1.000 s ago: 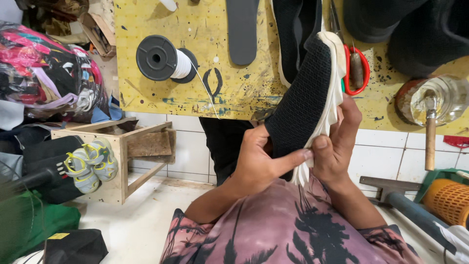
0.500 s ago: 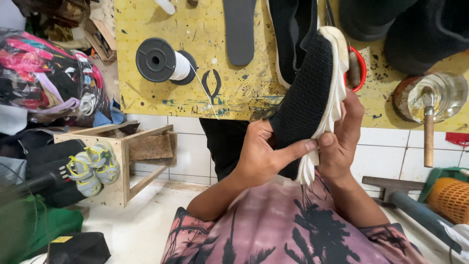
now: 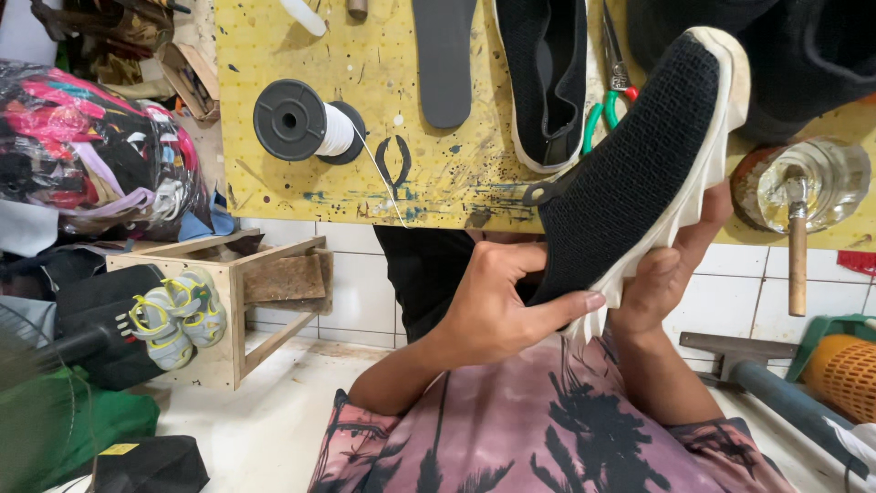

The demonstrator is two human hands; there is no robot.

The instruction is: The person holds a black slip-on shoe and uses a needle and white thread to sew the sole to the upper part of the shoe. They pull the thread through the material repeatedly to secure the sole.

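Closest to the camera, at the bottom edge, a pink shirt printed with dark palm trees (image 3: 547, 429) fills the lower middle, cut off by the frame. Just above it the left hand (image 3: 497, 306) grips the heel end of a black knitted shoe with a thick white sole (image 3: 639, 173), thumb stretched along the sole's edge and fingers curled against the knit, their tips hard to make out. The right hand (image 3: 671, 274) clasps the same shoe from the sole side; its fingers wrap behind the white rubber and are mostly hidden, so only the thumb and knuckles show. The shoe is held tilted, toe up toward the far right, in front of the edge of a yellow, paint-spattered workboard (image 3: 274, 173). To the left, lower down, a small wooden stool (image 3: 228, 319) stands on the white floor with a pair of little grey and lime sandals (image 3: 178, 315) beside it. To the right a wooden-handled tool (image 3: 797, 256) hangs down past the board's edge from a shiny round lid (image 3: 812, 178). On the board lie a dark spool of white thread (image 3: 306, 120), a grey flat insole (image 3: 444, 55) cut off at the top, a second black shoe with a white rim (image 3: 547, 82), and green-handled scissors (image 3: 613, 91) partly hidden behind the held shoe. Farther left, a clear plastic bag of colourful footwear (image 3: 91, 146) is blurred by its wrapping.
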